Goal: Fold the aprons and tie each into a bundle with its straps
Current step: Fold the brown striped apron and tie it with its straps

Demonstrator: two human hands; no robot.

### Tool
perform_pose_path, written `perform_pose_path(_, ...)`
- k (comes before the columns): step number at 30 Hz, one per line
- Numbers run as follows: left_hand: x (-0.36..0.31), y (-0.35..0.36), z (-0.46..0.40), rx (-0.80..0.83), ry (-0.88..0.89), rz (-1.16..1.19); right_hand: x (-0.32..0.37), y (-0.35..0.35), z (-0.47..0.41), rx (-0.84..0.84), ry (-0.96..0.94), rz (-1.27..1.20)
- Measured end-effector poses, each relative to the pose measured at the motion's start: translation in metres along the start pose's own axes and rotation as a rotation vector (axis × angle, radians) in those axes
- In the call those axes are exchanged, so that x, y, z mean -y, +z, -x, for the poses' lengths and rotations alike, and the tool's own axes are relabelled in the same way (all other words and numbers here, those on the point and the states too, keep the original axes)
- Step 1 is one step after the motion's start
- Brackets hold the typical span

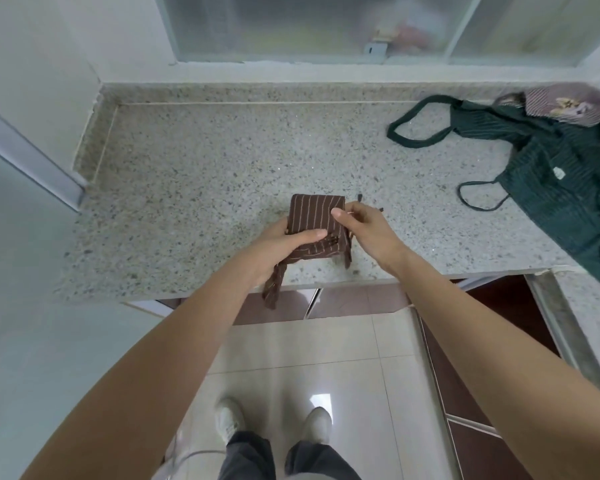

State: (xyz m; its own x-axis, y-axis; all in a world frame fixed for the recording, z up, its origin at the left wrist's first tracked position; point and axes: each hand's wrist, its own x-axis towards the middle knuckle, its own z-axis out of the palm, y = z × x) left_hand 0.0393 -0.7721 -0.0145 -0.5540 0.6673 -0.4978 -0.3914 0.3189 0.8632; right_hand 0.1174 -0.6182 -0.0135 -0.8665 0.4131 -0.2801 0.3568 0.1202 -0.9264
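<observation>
Tying stage on the brown apron [314,225], folded small near the counter [194,168] front edge; green apron [565,174] at two o'clock waits unfolded.
Left hand [281,247] clamps the bundle, thumb on top; right hand [364,226] pinches a strap at its three o'clock side. Next, I'd say: wrap and knot.

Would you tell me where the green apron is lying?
Head view: the green apron lies unfolded at the counter's far right, partly under a pinkish cloth.
</observation>
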Motion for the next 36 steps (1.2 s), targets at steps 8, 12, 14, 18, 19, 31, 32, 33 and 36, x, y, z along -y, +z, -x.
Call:
perform_pose_path(8,0.015,-0.013,-0.004,-0.163,-0.078,0.11,-0.02,0.023,0.001,-0.063,0.153,0.021)
perform_pose_path(12,0.02,-0.023,-0.003,-0.157,-0.069,0.047,-0.027,0.017,0.005,0.033,0.169,0.086)
perform_pose_path(14,0.021,-0.024,-0.002,-0.156,-0.059,0.0,-0.025,0.016,0.004,0.046,0.17,0.114)
perform_pose_path(18,0.019,-0.023,0.001,-0.153,-0.054,0.03,-0.022,0.017,-0.004,0.045,0.158,0.182)
perform_pose_path(19,0.019,-0.024,0.001,-0.164,-0.049,0.019,-0.02,0.017,-0.005,0.045,0.164,0.172)
perform_pose_path(31,0.007,-0.034,0.006,-0.214,-0.015,-0.112,-0.008,0.015,0.002,0.284,0.136,0.171)
perform_pose_path(32,0.007,-0.032,0.006,-0.218,-0.028,-0.119,-0.006,0.017,0.002,0.301,0.111,0.252)
perform_pose_path(33,0.006,-0.032,0.006,-0.224,-0.041,-0.126,-0.004,0.018,0.001,0.315,0.093,0.338)
perform_pose_path(36,0.005,-0.031,0.006,-0.237,-0.062,-0.107,-0.002,0.02,-0.002,0.33,0.067,0.54)
